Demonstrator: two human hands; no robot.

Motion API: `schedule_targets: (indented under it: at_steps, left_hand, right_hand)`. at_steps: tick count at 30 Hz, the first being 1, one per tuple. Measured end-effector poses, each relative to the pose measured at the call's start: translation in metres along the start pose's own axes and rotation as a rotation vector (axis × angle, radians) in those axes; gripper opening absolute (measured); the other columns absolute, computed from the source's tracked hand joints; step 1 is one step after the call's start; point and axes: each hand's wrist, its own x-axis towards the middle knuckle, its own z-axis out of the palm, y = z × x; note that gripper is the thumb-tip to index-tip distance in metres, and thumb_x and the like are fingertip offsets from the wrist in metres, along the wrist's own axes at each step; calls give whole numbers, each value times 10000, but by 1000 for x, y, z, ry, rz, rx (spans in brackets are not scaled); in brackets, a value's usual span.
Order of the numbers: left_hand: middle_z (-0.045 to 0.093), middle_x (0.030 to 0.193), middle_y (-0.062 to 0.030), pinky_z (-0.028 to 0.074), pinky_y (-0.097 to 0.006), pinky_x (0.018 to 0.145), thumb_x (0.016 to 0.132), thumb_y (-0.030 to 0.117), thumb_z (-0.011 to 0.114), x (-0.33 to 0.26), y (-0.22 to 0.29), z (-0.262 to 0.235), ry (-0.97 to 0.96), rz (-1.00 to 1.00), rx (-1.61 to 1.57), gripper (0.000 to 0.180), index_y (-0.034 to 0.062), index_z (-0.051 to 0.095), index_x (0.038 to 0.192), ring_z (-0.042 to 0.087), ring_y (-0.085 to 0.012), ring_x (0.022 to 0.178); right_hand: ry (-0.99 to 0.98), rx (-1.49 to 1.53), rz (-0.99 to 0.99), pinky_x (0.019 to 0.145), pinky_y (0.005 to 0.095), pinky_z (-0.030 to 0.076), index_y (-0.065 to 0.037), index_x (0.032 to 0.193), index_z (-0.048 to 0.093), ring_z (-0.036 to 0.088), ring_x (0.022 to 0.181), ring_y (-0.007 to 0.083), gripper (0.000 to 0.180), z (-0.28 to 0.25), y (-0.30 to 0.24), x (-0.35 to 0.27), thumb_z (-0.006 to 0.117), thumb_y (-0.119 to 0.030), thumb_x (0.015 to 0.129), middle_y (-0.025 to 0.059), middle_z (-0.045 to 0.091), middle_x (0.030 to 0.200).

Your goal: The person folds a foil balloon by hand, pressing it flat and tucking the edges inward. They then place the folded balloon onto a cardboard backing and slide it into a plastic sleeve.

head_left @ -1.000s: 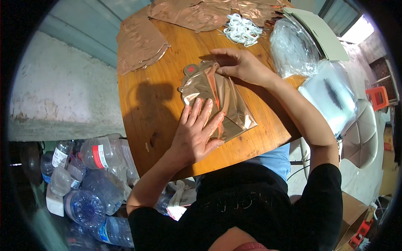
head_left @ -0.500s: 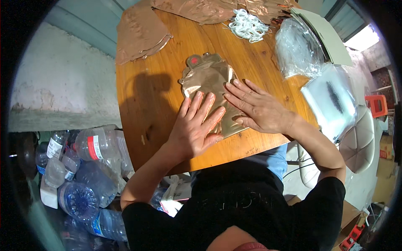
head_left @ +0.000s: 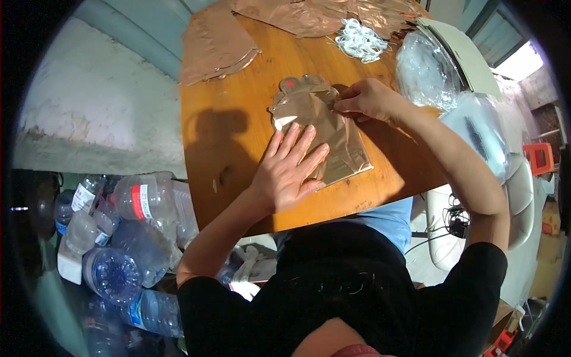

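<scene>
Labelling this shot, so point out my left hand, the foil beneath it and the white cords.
Left hand (head_left: 286, 174), head view, back of the hand.
Foil (head_left: 335, 135), head view, uncovered middle.
White cords (head_left: 361, 41), head view, middle of the tangle.

A copper-gold foil sheet (head_left: 318, 110) bears a red spot (head_left: 289, 84); the table (head_left: 285, 56) is orange-brown with wood grain, the cords (head_left: 360, 40) white, the shirt (head_left: 345, 268) black.

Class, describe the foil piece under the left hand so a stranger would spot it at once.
On the wooden table, look toward its near edge. There the left hand rests flat on a shiny coppery foil piece, the right hand at its right side. Unlike the coppery stack at the table's far left, it shows a red spot at its far end.
</scene>
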Motion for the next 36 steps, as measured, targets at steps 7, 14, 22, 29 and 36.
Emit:
schedule_targets:
  at_steps: [7, 14, 22, 29, 36]
  left_hand:
    - [258, 1577, -248, 199, -546, 1174, 868, 482, 665, -4, -3, 3, 22, -42, -7, 783, 106, 395, 1499, 272, -453, 1438]
    - [530, 1342, -202, 503, -364, 923, 803, 195, 830, 6, -38, 8, 652, -735, -570, 806, -28, 386, 1438, 579, -244, 1131]
    - [701, 988, -48, 511, -300, 687, 843, 66, 722, 22, -30, -30, 629, -285, -371, 23, 55, 720, 862, 643, -162, 822]
    - [692, 1138, -71, 542, -349, 835, 798, 190, 730, 8, -16, -33, 58, 472, 109, 265, 91, 718, 1045, 657, -209, 1033]
    - [284, 1606, -98, 211, -517, 1209, 962, 416, 559, 68, -7, -2, -9, 213, 5, 558, 163, 476, 1452, 256, -299, 1484]
  right_hand:
    - [-183, -257, 116, 626, 283, 478, -12, 941, 740, 601, 714, 119, 359, 3, -22, 15, 823, -324, 782, 27, 664, 763]
    - [-95, 129, -90, 589, 245, 422, -62, 852, 718, 520, 668, 57, 161, -7, -26, -20, 775, -212, 867, -34, 608, 731]
    - [303, -548, -1194, 750, 355, 510, -53, 890, 665, 638, 858, 232, 112, -23, -18, -73, 720, -141, 847, 56, 659, 915]
    - [187, -1054, -1457, 816, 340, 540, -68, 996, 649, 657, 964, 236, 228, 0, 65, -88, 659, -173, 794, 60, 662, 1023]
    - [107, -1064, -1410, 819, 332, 543, -69, 999, 671, 657, 981, 229, 242, 1, 74, -84, 680, -171, 780, 51, 655, 1047]
